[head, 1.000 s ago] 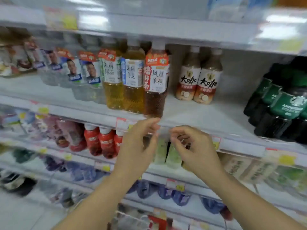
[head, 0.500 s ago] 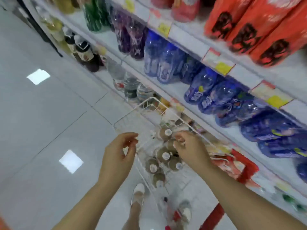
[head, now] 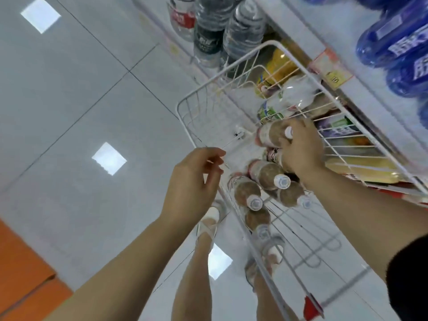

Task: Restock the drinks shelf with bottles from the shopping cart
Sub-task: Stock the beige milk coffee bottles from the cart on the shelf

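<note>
Inside the shopping cart (head: 179,111), the right hand (head: 301,149) wraps its fingers round a bottle (head: 268,135) near the cap. The left hand (head: 192,181), at the cart's rim, hangs loosely curled and empty. The bottle is likely full, heavy and smooth: grip the body.

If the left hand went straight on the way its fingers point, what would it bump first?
Probably the white wire shopping cart: the left hand points at its near rim, just before the brown white-capped bottles inside. Depth is unclear, so it may pass above the rim.

Right hand (head: 301,151) around bottle (head: 268,135) in cart (head: 209,85)
</note>
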{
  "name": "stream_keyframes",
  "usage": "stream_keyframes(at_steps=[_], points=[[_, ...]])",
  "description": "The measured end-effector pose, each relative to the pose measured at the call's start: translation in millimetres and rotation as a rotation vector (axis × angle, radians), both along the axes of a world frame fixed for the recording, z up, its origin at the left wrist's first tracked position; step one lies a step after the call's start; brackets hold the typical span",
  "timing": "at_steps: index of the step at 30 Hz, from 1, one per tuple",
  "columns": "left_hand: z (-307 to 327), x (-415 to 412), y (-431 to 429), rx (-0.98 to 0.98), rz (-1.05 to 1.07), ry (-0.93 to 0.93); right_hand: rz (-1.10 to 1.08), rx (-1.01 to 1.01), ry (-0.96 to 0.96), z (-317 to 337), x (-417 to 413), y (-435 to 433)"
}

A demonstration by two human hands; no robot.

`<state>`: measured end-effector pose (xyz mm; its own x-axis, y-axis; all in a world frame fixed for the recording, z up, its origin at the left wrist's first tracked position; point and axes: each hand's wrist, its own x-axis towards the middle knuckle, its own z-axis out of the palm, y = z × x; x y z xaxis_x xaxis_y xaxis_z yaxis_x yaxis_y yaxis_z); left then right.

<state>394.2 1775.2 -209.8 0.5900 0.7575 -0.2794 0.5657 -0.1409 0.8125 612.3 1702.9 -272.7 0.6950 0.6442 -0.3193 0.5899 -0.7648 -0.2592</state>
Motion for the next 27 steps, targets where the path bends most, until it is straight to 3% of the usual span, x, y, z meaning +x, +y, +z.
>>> stream_keyframes(at_steps=[7, 13, 18, 22, 27], points=[[15, 10, 12, 0.01, -0.11, 0.044, -0.075, 0.372, 0.178, 79, 6, -3], [40, 42, 14, 0.079, -0.389, 0.011, -0.088, 0.603, 0.314, 168, -2, -4], [52, 57, 7, -0.041, -0.257, -0.097, -0.127, 0.744, 0.45, 185, -1, -2], [50, 55, 1, -0.06, -0.101, -0.103, -0.217, 0.582, 0.6, 143, 5, -22], [37, 44, -2, -0.112, 0.031, -0.058, -0.162, -0.029, 0.268, 52, 4, -62]])
